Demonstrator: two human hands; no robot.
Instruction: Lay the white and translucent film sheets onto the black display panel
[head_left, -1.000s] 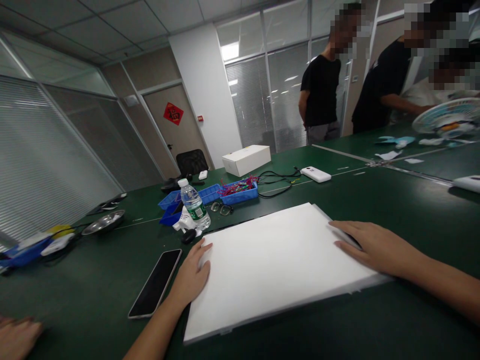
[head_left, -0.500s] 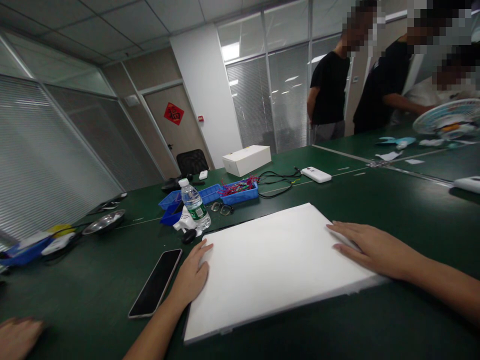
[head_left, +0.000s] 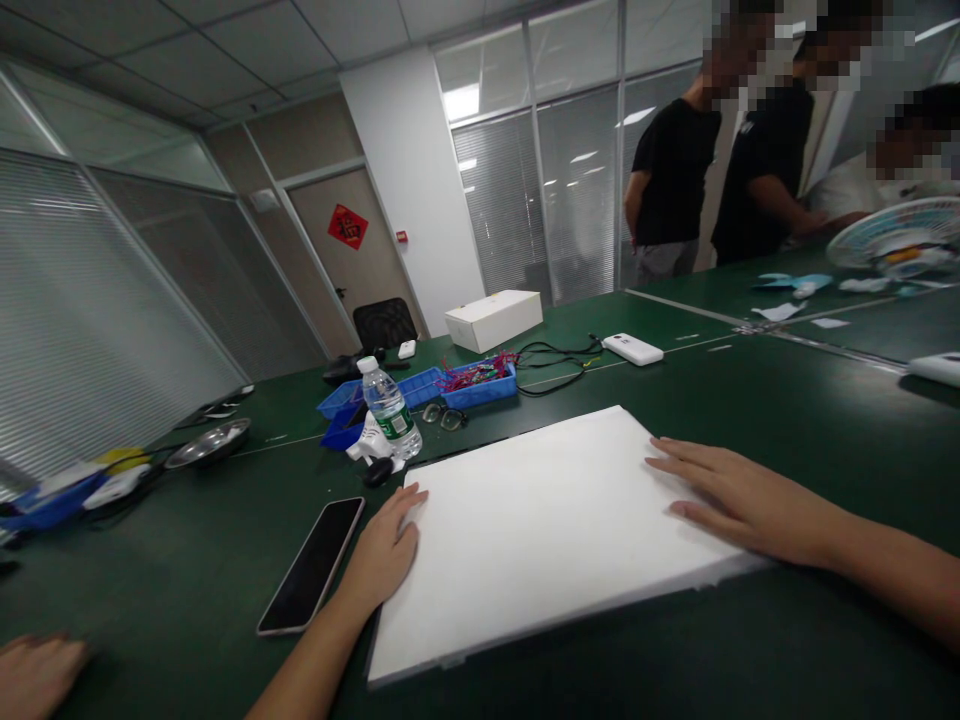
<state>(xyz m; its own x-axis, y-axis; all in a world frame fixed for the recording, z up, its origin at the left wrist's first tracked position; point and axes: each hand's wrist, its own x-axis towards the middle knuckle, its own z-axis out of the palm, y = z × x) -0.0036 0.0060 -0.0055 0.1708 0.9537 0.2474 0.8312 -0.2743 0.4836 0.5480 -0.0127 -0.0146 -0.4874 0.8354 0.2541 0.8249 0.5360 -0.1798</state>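
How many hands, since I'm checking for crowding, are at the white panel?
2: left hand at the left edge of the white panel, right hand at its right edge. Another person's hand is apart, lower left; none seems hidden.

Plain white sheet (head_left: 532, 530), dark green tabletop (head_left: 187, 560).

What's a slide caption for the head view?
Left hand and right hand at opposite edges of a white panel, phone and bottle nearby.

Green table (head_left: 180, 560): white board (head_left: 540, 535), phone (head_left: 312, 567), perhaps mouse (head_left: 378, 472).
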